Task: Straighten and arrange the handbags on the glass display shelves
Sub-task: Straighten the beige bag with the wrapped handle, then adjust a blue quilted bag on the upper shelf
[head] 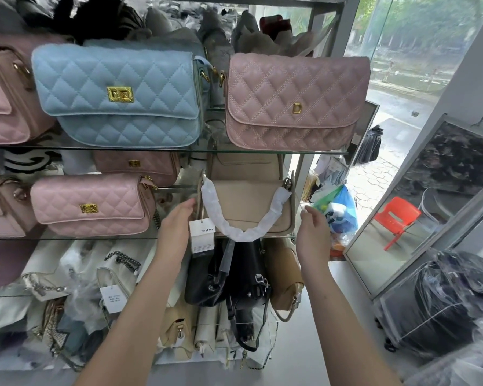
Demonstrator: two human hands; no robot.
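Beige handbag (251, 201) upright on the middle glass shelf (67, 238), one of my hands at each side.
My left hand (177, 222), fingers straight, is at its left edge beside the hanging tag (202, 236). My right hand (313, 232), fingers loosely spread and holding nothing, sits just beside its right edge. The paper-wrapped handle (234, 232) droops over the front.

1. Upper glass shelf (179, 149): turn-lock bag (117, 93) left, D-clasp bag (293, 101) right.
2. Middle shelf (67, 238): wrapped-handle bag (248, 199) beneath the D-clasp bag.
3. Left hand (176, 221) and right hand (313, 229) flank that bag.
4. Hang tag (202, 236) hangs before its left corner.
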